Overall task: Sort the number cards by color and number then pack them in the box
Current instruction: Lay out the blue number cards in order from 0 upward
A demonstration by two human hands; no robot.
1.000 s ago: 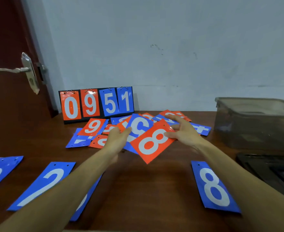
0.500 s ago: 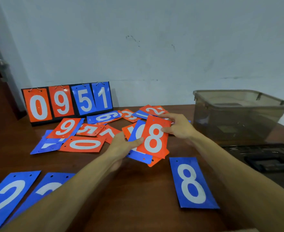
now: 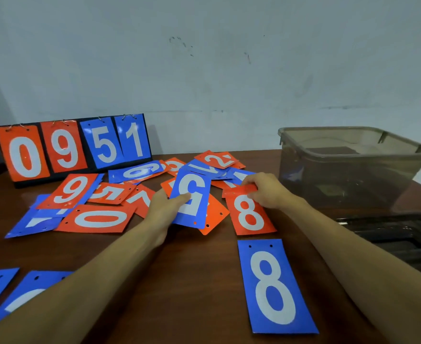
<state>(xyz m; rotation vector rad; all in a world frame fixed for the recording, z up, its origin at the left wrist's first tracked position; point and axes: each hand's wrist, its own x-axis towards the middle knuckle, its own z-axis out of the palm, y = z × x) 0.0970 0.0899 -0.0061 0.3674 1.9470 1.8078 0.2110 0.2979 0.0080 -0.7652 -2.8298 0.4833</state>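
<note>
Pinching the red 8 [image 3: 250, 216] by its top edge, the right hand [image 3: 266, 192] holds it just beyond the blue 8 [image 3: 274, 286]; the left hand [image 3: 163, 211] grips a blue 5 [image 3: 192, 194]. Best laid flat, squared with its twin.

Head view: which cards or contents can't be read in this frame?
- Orange card, head view: numeral hidden under the blue 5 card that the left hand holds.
- Blue cards at bottom left, head view: numerals cut off by the frame edge and the left forearm.
- Box, head view: tinted walls blur the contents.
</note>
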